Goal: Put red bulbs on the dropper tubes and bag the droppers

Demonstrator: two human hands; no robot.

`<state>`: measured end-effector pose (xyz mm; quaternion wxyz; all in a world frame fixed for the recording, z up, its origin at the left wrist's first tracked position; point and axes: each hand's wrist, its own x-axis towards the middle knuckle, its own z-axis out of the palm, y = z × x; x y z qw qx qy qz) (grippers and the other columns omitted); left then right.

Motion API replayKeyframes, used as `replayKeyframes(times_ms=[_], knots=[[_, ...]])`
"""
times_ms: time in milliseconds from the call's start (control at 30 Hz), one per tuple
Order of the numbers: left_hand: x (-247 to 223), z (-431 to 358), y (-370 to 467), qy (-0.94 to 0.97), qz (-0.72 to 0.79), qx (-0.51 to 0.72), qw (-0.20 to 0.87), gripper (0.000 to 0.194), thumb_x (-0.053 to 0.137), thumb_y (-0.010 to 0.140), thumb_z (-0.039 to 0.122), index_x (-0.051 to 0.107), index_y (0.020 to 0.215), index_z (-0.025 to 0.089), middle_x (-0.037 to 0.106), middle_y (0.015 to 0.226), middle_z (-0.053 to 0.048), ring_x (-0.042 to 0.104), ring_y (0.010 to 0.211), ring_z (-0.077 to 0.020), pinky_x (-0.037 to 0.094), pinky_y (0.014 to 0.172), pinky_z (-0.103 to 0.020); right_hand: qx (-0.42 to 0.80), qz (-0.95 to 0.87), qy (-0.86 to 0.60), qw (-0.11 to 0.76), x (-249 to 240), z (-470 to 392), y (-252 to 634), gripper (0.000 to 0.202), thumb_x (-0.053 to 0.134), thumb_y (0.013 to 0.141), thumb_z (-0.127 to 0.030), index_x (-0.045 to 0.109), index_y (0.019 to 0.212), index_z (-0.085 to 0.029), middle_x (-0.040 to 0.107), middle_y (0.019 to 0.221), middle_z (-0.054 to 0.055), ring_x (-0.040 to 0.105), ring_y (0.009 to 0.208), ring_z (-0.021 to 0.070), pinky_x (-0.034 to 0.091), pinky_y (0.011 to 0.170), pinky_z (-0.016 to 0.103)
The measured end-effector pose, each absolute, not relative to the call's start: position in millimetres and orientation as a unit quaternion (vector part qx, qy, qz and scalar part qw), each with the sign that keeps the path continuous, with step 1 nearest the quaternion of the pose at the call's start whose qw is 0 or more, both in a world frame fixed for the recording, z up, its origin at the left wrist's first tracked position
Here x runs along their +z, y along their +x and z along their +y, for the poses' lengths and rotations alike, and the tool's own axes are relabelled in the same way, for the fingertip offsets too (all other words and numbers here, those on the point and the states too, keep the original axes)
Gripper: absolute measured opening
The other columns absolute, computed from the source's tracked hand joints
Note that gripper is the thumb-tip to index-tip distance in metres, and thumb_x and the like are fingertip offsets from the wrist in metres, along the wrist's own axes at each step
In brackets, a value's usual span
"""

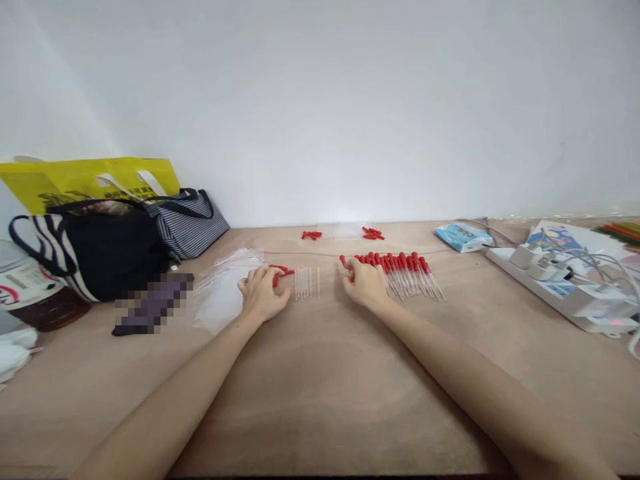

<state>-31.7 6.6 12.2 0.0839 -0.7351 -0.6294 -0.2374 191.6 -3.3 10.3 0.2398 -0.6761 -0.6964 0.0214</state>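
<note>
My left hand (263, 293) rests on the table with thumb and fingers apart, beside a few red rubber bulbs (283, 271). Just right of it lie several thin clear pipette tubes (303, 283), side by side. The fingers of my right hand (367, 284) are closed around a dropper whose red bulb (343, 259) sticks out above the fingertips; its tube is mostly hidden. A row of droppers with red bulbs (414, 260) lies to the right of that hand, their clear tips pointing towards me, and the hand covers the row's left end.
Clear plastic bags (227, 283) lie left of my left hand. Along the wall are more red bulbs (312, 235) and clear tubes (347, 231). Bags (187, 223) and a bottle (37, 293) stand at left. At right are a blue packet (463, 237) and a power strip (560, 293) with cables.
</note>
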Motion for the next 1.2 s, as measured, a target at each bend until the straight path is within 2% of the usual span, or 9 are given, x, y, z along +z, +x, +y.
replayKeyframes(times_ms=[100, 233, 433, 533, 600, 767, 900, 1033, 1200], knots=[[12, 11, -40, -0.718, -0.649, -0.229, 0.104, 0.027, 0.055, 0.065, 0.026, 0.058, 0.092, 0.023, 0.055, 0.099, -0.006, 0.044, 0.099, -0.0281, 0.029, 0.080, -0.041, 0.007, -0.687, -0.700, 0.195, 7, 8, 180, 0.025, 0.044, 0.073, -0.021, 0.056, 0.094, -0.018, 0.065, 0.084, 0.006, 0.056, 0.083, 0.0196, 0.023, 0.073, 0.032], [8, 20, -48, -0.722, -0.650, -0.203, 0.121, 0.035, 0.046, 0.077, 0.036, 0.054, 0.109, 0.024, 0.049, 0.115, -0.010, 0.040, 0.108, -0.0289, 0.028, 0.086, -0.044, -0.016, -0.694, -0.703, 0.155, 1, 12, 179, 0.024, 0.043, 0.074, -0.022, 0.057, 0.093, -0.017, 0.064, 0.088, 0.009, 0.056, 0.085, 0.0204, 0.022, 0.074, 0.034], [3, 39, -51, -0.756, -0.641, -0.107, 0.079, 0.046, 0.028, 0.086, 0.045, 0.040, 0.126, 0.024, 0.038, 0.131, -0.011, 0.023, 0.125, -0.0289, 0.009, 0.099, -0.051, -0.040, -0.716, -0.675, 0.170, -1, 5, 182, 0.023, 0.040, 0.077, -0.024, 0.060, 0.085, -0.017, 0.064, 0.088, 0.009, 0.055, 0.086, 0.0205, 0.022, 0.074, 0.035], [2, 46, -49, -0.777, -0.617, -0.103, 0.075, 0.044, 0.030, 0.085, 0.046, 0.045, 0.122, 0.027, 0.043, 0.125, -0.009, 0.027, 0.122, -0.0290, 0.007, 0.099, -0.053, -0.033, -0.724, -0.663, 0.186, 2, 3, 175, 0.026, 0.038, 0.079, -0.029, 0.061, 0.081, -0.018, 0.065, 0.086, 0.008, 0.055, 0.085, 0.0202, 0.022, 0.074, 0.035], [1, 50, -46, -0.782, -0.606, -0.127, 0.067, 0.040, 0.033, 0.084, 0.045, 0.051, 0.115, 0.025, 0.047, 0.117, -0.010, 0.035, 0.115, -0.0292, 0.015, 0.097, -0.052, -0.022, -0.717, -0.670, 0.191, 5, 4, 167, 0.030, 0.037, 0.080, -0.035, 0.061, 0.080, -0.018, 0.065, 0.083, 0.009, 0.055, 0.083, 0.0208, 0.023, 0.075, 0.036], [-3, 56, -41, -0.796, -0.579, -0.171, 0.043, 0.034, 0.037, 0.084, 0.039, 0.059, 0.099, 0.018, 0.047, 0.098, -0.009, 0.049, 0.091, -0.0205, 0.037, 0.087, -0.034, 0.009, -0.699, -0.694, 0.175, 10, 11, 141, 0.036, 0.039, 0.078, -0.042, 0.061, 0.084, -0.014, 0.065, 0.081, 0.011, 0.057, 0.078, 0.0224, 0.023, 0.082, 0.039], [-3, 55, -38, -0.801, -0.565, -0.197, 0.037, 0.028, 0.040, 0.083, 0.034, 0.062, 0.090, 0.016, 0.047, 0.089, -0.007, 0.048, 0.089, -0.0188, 0.037, 0.086, -0.030, 0.023, -0.710, -0.692, 0.129, 13, 13, 128, 0.028, 0.042, 0.076, -0.032, 0.064, 0.080, -0.014, 0.066, 0.083, 0.013, 0.059, 0.076, 0.0224, 0.019, 0.087, 0.041], [-2, 54, -32, -0.795, -0.564, -0.222, 0.034, 0.024, 0.046, 0.080, 0.033, 0.063, 0.087, 0.017, 0.048, 0.092, -0.007, 0.047, 0.093, -0.0192, 0.036, 0.088, -0.031, 0.023, -0.709, -0.695, 0.117, 14, 10, 134, 0.026, 0.044, 0.075, -0.028, 0.065, 0.081, -0.014, 0.065, 0.085, 0.015, 0.059, 0.078, 0.0236, 0.020, 0.085, 0.041], [-2, 56, -23, -0.752, -0.610, -0.246, 0.027, 0.024, 0.051, 0.077, 0.038, 0.065, 0.080, 0.018, 0.051, 0.095, -0.009, 0.045, 0.098, -0.0260, 0.037, 0.084, -0.039, 0.013, -0.690, -0.715, 0.110, 15, 6, 156, 0.027, 0.044, 0.075, -0.028, 0.065, 0.082, -0.013, 0.065, 0.085, 0.016, 0.060, 0.077, 0.0244, 0.023, 0.079, 0.040]])
